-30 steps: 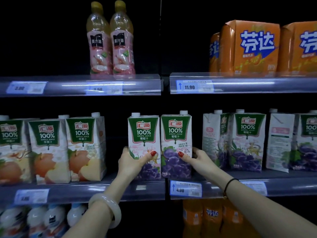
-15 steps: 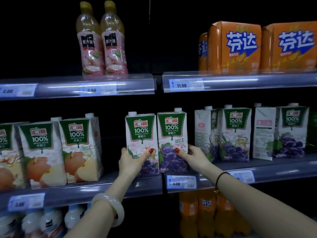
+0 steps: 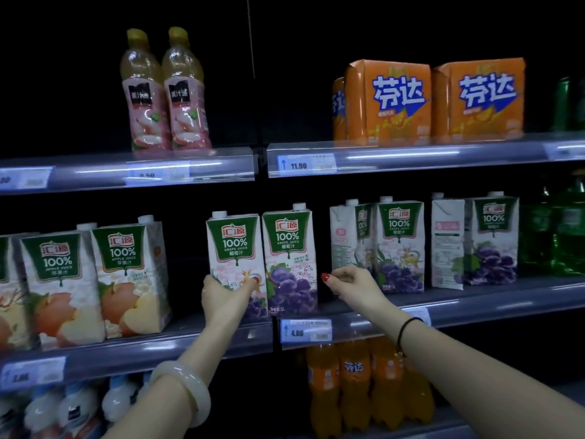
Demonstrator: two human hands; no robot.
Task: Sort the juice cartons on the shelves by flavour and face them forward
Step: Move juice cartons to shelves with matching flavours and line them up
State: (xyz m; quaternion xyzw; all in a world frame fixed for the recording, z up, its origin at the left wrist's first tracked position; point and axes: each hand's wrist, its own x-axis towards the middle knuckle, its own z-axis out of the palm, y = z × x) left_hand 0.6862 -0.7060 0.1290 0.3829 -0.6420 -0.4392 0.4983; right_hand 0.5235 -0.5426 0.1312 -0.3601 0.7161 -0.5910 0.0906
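Our left hand [image 3: 226, 297] grips a grape juice carton [image 3: 235, 264] at the shelf's [image 3: 190, 342] front edge; our right hand [image 3: 354, 285], loosely curled, holds nothing; we should square it flush.

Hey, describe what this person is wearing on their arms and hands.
Both forearms are bare, with no sleeves in view. The left wrist carries a thick, smooth, pale white bangle. The right wrist has a thin black band. The nails on the left hand and the right hand are painted red.
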